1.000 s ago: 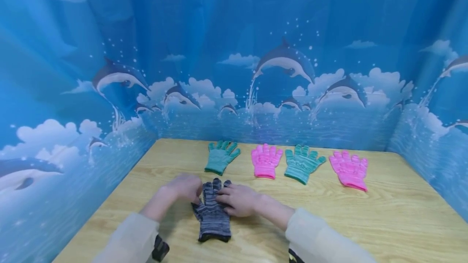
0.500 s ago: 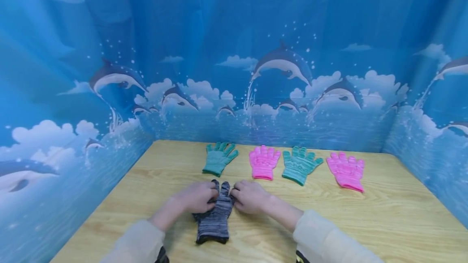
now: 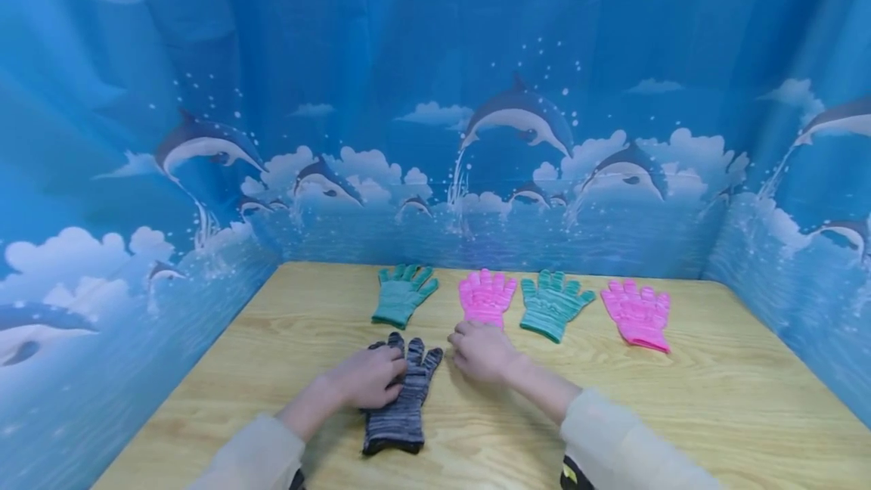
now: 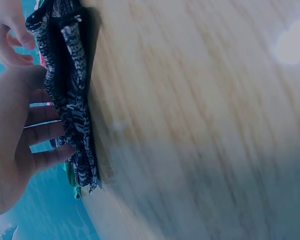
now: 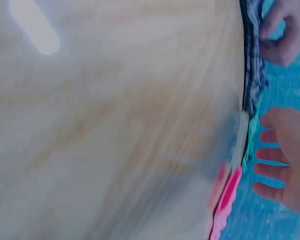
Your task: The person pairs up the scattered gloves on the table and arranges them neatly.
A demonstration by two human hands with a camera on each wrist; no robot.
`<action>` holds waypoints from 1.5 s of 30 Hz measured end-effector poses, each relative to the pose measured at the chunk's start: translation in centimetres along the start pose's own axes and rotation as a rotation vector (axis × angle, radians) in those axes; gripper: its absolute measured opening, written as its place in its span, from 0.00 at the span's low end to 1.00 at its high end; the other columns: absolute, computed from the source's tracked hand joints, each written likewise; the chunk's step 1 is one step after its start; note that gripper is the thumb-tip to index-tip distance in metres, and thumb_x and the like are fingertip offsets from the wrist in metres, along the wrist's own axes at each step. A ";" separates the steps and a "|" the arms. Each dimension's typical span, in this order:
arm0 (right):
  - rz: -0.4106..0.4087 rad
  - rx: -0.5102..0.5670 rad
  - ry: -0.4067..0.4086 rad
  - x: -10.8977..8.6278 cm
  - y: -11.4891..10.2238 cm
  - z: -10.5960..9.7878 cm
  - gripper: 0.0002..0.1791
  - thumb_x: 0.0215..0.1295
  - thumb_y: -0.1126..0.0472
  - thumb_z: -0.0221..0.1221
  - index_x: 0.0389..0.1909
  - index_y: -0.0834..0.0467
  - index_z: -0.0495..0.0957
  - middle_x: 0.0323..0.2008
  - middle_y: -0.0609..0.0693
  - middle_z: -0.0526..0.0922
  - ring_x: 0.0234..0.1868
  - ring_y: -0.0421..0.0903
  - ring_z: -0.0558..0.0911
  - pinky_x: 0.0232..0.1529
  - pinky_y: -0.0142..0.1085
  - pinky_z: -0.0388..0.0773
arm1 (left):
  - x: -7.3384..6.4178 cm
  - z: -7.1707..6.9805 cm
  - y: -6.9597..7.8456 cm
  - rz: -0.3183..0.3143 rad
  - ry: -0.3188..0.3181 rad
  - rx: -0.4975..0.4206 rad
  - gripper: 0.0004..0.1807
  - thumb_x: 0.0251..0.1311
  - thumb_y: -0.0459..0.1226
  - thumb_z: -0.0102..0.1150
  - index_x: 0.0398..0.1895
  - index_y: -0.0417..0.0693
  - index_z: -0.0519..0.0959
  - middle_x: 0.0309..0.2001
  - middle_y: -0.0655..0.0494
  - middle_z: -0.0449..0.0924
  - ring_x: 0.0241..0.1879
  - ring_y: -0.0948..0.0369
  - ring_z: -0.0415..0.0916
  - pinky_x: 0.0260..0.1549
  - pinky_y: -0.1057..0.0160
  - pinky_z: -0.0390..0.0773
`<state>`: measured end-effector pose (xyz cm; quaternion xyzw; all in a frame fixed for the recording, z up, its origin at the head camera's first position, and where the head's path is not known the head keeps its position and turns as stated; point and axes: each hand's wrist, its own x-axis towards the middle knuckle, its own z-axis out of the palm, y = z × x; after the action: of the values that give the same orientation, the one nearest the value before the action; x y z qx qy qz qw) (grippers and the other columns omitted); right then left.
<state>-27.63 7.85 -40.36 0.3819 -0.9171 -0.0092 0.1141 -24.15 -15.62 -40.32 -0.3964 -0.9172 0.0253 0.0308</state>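
A black-and-grey knit glove [image 3: 397, 423] lies flat on the wooden table, its fingers toward the far side. My left hand [image 3: 370, 378] rests on its left part, covering some of the glove's fingers and thumb. In the left wrist view, the loosely straight fingers of the left hand [image 4: 15, 135] touch the dark glove [image 4: 72, 95]. My right hand [image 3: 485, 352] holds nothing and hovers right of the dark glove, in front of a pink glove [image 3: 486, 296] whose cuff it partly hides. In the right wrist view the right hand [image 5: 290, 160] has relaxed, slightly bent fingers.
Along the back of the table [image 3: 653, 414] lie a green glove [image 3: 400, 296], a second green glove [image 3: 553, 307] and another pink glove [image 3: 638, 314]. A blue dolphin-print curtain [image 3: 422, 36] encloses the back and sides.
My left hand has moved from the glove's thumb side onto its fingers. My right hand has left the dark glove, moving right and away. The glove's rightmost fingers now spread apart.
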 end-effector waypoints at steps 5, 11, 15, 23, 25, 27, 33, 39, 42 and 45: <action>0.102 0.058 -0.005 -0.5 1.9 -0.4 0.16 0.61 0.57 0.56 0.48 0.60 0.78 0.44 0.53 0.78 0.47 0.52 0.76 0.46 0.47 0.73 | -0.1 -0.1 0.0 -0.007 -0.032 0.000 0.05 0.58 0.42 0.56 0.30 0.51 0.74 0.28 0.62 0.66 0.27 0.66 0.64 0.26 0.65 0.70; 0.148 0.060 0.045 -0.5 3.7 -0.3 0.16 0.58 0.60 0.60 0.47 0.60 0.79 0.44 0.54 0.79 0.44 0.52 0.78 0.38 0.46 0.76 | -0.1 -0.1 0.1 0.019 -0.022 0.042 0.06 0.57 0.43 0.56 0.28 0.52 0.73 0.27 0.62 0.65 0.26 0.66 0.64 0.25 0.65 0.70; 0.144 0.094 0.071 -0.4 4.4 0.0 0.17 0.56 0.63 0.60 0.48 0.61 0.78 0.45 0.56 0.79 0.46 0.54 0.77 0.40 0.48 0.76 | -0.1 0.1 0.1 0.020 -0.034 0.075 0.07 0.57 0.44 0.56 0.29 0.52 0.74 0.28 0.62 0.67 0.27 0.65 0.66 0.27 0.63 0.71; 0.185 0.148 0.046 0.4 5.2 0.6 0.19 0.59 0.66 0.57 0.52 0.62 0.75 0.49 0.58 0.77 0.51 0.55 0.76 0.48 0.47 0.74 | 0.0 0.2 0.2 0.011 -0.040 0.071 0.06 0.57 0.44 0.56 0.31 0.52 0.75 0.29 0.61 0.68 0.29 0.65 0.67 0.31 0.62 0.72; 0.207 0.161 0.024 0.6 5.4 0.8 0.18 0.60 0.66 0.56 0.52 0.62 0.75 0.49 0.58 0.77 0.52 0.55 0.75 0.48 0.47 0.74 | 0.1 0.2 0.3 0.008 -0.050 0.060 0.07 0.58 0.43 0.56 0.32 0.51 0.75 0.29 0.61 0.69 0.29 0.65 0.68 0.30 0.63 0.72; 0.221 0.169 0.007 0.8 5.6 1.0 0.17 0.61 0.66 0.54 0.52 0.61 0.76 0.48 0.58 0.78 0.51 0.55 0.76 0.48 0.48 0.74 | 0.2 0.1 0.3 0.004 -0.062 0.054 0.07 0.58 0.43 0.56 0.33 0.51 0.76 0.30 0.61 0.69 0.29 0.65 0.68 0.30 0.63 0.72; 0.268 0.183 -0.028 1.1 6.2 1.4 0.15 0.62 0.68 0.52 0.49 0.62 0.77 0.44 0.60 0.78 0.46 0.57 0.77 0.45 0.48 0.75 | 0.4 0.1 0.4 0.003 -0.061 0.067 0.07 0.58 0.43 0.56 0.33 0.51 0.76 0.29 0.61 0.68 0.28 0.65 0.67 0.29 0.64 0.72; 0.270 0.175 -0.057 1.0 6.5 1.3 0.14 0.63 0.66 0.53 0.48 0.61 0.78 0.42 0.58 0.78 0.44 0.56 0.78 0.44 0.48 0.75 | 0.4 -0.1 0.3 0.006 -0.056 0.062 0.06 0.57 0.43 0.56 0.31 0.51 0.75 0.28 0.61 0.67 0.27 0.65 0.66 0.27 0.64 0.71; 0.258 0.164 -0.064 1.0 6.5 1.3 0.13 0.64 0.65 0.52 0.47 0.60 0.78 0.40 0.57 0.78 0.44 0.54 0.78 0.42 0.46 0.76 | 0.4 -0.1 0.3 0.002 -0.064 0.058 0.06 0.58 0.43 0.56 0.31 0.51 0.75 0.28 0.61 0.67 0.27 0.66 0.66 0.27 0.64 0.71; 0.255 0.153 -0.066 1.0 6.5 1.3 0.12 0.64 0.65 0.53 0.45 0.60 0.78 0.37 0.56 0.78 0.41 0.53 0.78 0.38 0.46 0.76 | 0.4 -0.1 0.3 0.001 -0.064 0.058 0.06 0.57 0.43 0.56 0.31 0.51 0.75 0.28 0.61 0.68 0.28 0.65 0.66 0.28 0.64 0.71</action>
<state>-33.10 11.64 -40.76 0.2696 -0.9594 0.0628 0.0549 -24.19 -15.11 -40.25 -0.3948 -0.9164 0.0647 0.0129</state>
